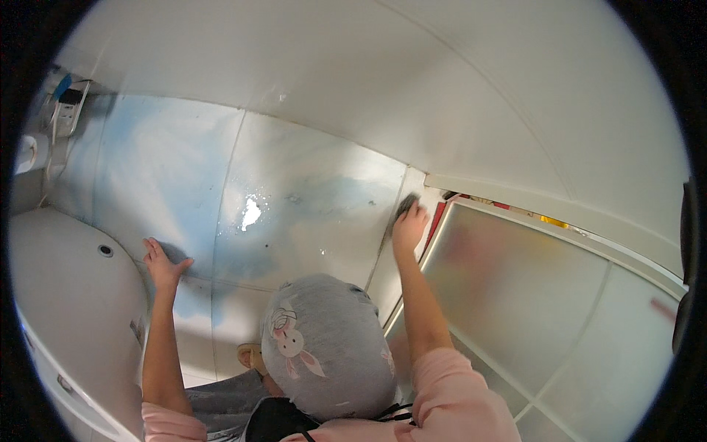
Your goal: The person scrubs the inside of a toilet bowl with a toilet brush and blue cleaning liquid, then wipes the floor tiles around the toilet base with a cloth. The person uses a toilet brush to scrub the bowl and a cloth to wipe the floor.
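My left hand [164,271] rests spread on a glossy tile [165,182] with a blue and white cloud pattern, holding nothing. Close by curves the rim of a white fixture [72,276] with a small round hole [105,251]. Over at the right, my right hand [410,225] grips a dark scouring pad [407,204], slightly blurred, against a narrow white strip of tile [411,185] beside a joint line. Water droplets and a bright glare [251,214] lie on the patterned tile between my hands. Small dark specks mark the same surface.
A white-framed frosted glass panel [497,265] stands right of my right arm, with coloured things behind it. A plain white wall [331,61] borders the tiles. A metal rack [72,113] is at the upper left. My grey, rabbit-print knee [331,342] and a beige slipper [250,354] are below.
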Demonstrator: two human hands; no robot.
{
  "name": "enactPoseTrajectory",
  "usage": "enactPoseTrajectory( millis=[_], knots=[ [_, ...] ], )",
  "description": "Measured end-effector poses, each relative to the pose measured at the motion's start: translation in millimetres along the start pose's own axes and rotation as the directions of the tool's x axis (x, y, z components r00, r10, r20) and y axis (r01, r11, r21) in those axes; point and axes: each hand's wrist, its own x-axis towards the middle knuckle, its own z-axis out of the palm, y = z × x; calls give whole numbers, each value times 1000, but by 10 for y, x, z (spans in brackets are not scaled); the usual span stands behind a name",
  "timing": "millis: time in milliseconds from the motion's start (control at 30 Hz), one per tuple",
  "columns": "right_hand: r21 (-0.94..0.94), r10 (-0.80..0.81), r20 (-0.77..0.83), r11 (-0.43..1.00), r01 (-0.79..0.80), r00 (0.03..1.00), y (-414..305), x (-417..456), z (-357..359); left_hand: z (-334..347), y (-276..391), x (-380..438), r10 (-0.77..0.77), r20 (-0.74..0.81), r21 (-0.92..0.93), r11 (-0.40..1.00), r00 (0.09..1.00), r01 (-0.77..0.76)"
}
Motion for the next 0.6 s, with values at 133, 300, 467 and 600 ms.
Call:
enactPoseTrajectory(
  millis=[133,300,467,600],
  knots=[
    [20,-49,13,999,49,999,241,98,-95,-2,60,-5,15,-1,-44,999,1000,-15],
    [-28,-130,15,991,130,991,262,224,-74,67,19,7,31,-19,-47,998,999,-32],
    [-43,-90,-80,995,87,993,711,499,-19,78,65,39,35,-18,-50,998,999,-35],
    [-13,-116,73,993,118,990,348,383,-70,109,-22,22,35,-23,-57,998,999,-36]
  ],
)
